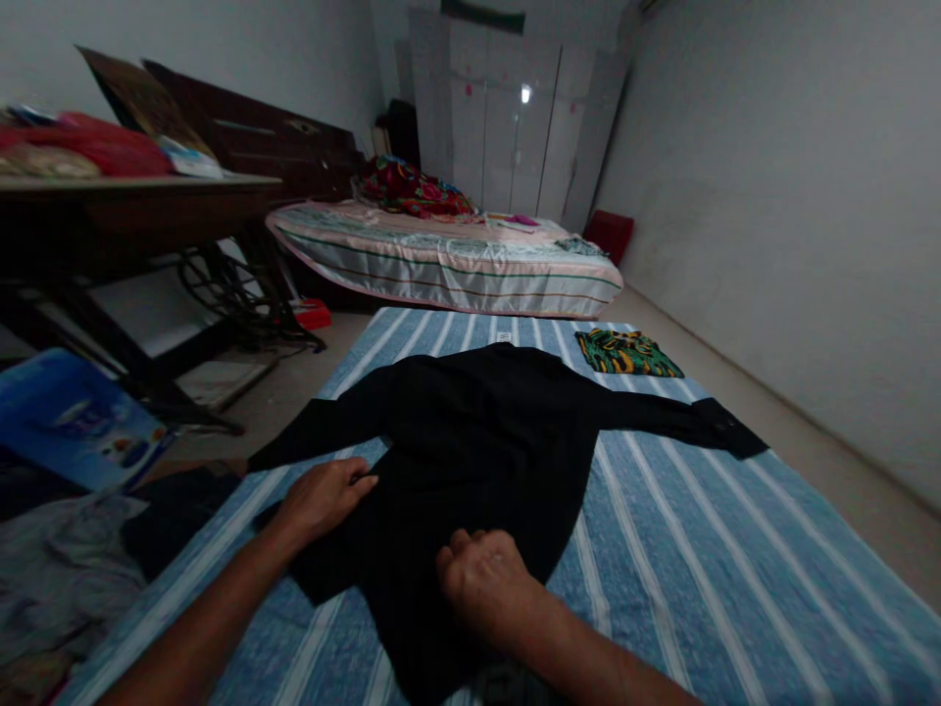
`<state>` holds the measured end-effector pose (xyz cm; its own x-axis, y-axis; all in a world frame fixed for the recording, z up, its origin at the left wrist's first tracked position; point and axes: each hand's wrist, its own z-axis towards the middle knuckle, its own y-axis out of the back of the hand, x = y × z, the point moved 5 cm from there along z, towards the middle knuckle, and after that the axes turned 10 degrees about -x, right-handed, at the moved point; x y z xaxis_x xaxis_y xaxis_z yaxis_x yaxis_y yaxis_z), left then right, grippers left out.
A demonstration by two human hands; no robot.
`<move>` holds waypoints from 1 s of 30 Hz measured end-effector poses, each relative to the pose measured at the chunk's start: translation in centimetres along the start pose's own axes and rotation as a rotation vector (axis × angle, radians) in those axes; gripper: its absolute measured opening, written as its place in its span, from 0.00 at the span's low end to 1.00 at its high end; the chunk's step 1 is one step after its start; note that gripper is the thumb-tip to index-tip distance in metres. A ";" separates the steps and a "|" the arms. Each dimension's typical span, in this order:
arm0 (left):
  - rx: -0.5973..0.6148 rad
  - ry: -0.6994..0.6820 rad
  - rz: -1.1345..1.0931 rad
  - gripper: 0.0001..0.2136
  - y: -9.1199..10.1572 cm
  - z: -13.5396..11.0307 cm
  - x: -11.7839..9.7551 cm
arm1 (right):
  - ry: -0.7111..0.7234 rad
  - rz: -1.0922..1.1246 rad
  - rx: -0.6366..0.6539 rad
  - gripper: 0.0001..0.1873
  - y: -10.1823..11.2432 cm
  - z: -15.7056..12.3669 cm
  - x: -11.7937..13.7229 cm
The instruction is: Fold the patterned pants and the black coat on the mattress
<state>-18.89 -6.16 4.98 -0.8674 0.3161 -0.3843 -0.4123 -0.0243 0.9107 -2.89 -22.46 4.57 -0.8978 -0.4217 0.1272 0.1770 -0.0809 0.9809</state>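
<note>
A black long-sleeved shirt [477, 431] lies spread on a blue and white striped sheet [698, 549], sleeves stretched out to both sides. My left hand [323, 495] rests on the shirt's left edge below the left sleeve, fingers curled and pinching the cloth. My right hand [481, 579] sits on the shirt's lower middle, fingers closed in a fist that presses or grips the fabric. Both forearms reach in from the bottom of the view.
A folded green and yellow patterned cloth [624, 353] lies at the sheet's far end. Beyond is a mattress [448, 260] with red bedding [412, 186]. A dark sewing table [139, 226] stands left, with a blue bag [74, 417] and piled clothes [66, 579] below. White wardrobe [507, 127] behind.
</note>
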 end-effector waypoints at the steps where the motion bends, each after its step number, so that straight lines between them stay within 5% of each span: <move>1: 0.009 -0.009 0.008 0.09 0.0 -0.1 -0.1 | 0.000 0.002 0.004 0.05 0.0 0.0 -0.1; 7: -0.015 0.003 -0.088 0.10 0.3 -0.7 -0.3 | -0.063 0.233 -0.032 0.08 1.2 -0.7 -2.4; 13: -0.159 0.141 -0.347 0.11 1.9 -0.7 0.4 | -0.478 1.074 -0.415 0.04 4.7 -5.3 -9.6; 18: -0.207 0.289 -0.516 0.13 2.9 -1.1 0.8 | -0.707 1.381 -0.769 0.12 6.5 -12.8 -15.1; 26: -0.020 0.409 -0.655 0.19 1.8 -2.1 2.0 | -0.779 1.499 -0.348 0.12 1.8 -20.2 -15.8; 30: 0.138 0.211 -0.446 0.20 1.9 -2.1 2.4 | -0.732 1.502 -0.290 0.13 0.7 -20.4 -16.2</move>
<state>-22.36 -7.47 5.45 -0.6588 0.0683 -0.7492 -0.7269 0.1988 0.6573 19.98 -34.09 0.23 0.1483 0.1938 0.9698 0.9712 -0.2132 -0.1059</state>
